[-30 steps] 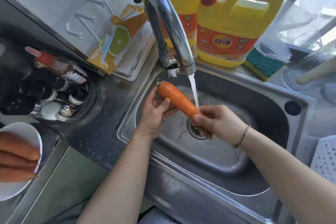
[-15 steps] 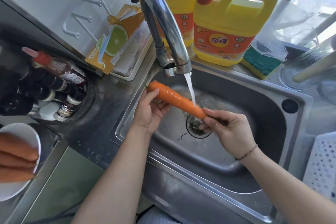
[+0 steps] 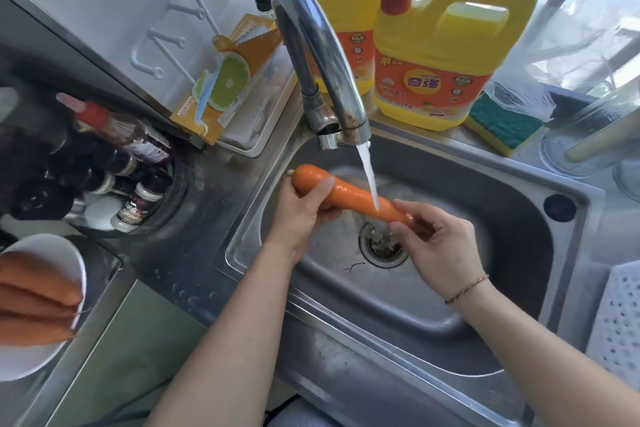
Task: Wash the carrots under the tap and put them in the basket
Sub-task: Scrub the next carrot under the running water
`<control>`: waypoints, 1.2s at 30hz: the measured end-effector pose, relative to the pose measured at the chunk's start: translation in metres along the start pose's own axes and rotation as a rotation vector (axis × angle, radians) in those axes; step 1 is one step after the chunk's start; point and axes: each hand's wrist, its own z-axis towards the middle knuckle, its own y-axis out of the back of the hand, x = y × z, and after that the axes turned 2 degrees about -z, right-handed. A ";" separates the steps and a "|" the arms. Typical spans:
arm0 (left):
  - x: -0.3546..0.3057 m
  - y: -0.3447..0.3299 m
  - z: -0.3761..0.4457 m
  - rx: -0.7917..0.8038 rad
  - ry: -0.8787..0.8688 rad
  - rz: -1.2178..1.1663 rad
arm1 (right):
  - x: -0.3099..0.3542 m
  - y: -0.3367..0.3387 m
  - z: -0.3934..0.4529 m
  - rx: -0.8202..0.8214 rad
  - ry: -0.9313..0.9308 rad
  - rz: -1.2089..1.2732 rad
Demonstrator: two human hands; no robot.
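Both hands [image 3: 304,204] [image 3: 440,246] curled, gripping

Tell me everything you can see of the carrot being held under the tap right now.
The carrot is orange, smooth and glistening wet, thick at its stem end and tapering to the right. It lies nearly level, tilted down toward its tip, above the sink and its drain. The left hand grips the thick end; the right hand pinches the narrow end. The water stream from the tap strikes its middle.

Plated carrots [image 3: 34,302] blurred, cut by left edge; basket [image 3: 620,340] cut right.
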 end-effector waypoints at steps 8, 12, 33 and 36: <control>0.020 -0.009 -0.008 0.207 -0.136 0.202 | -0.008 0.001 0.004 0.502 -0.209 0.195; 0.020 -0.012 -0.018 0.244 -0.162 0.115 | -0.010 0.011 0.005 0.571 -0.193 0.318; 0.031 -0.050 -0.023 -0.014 -0.173 0.032 | 0.001 0.005 -0.022 0.550 -0.335 0.380; 0.037 -0.049 -0.023 -0.076 -0.136 0.032 | 0.003 0.003 -0.026 0.557 -0.416 0.492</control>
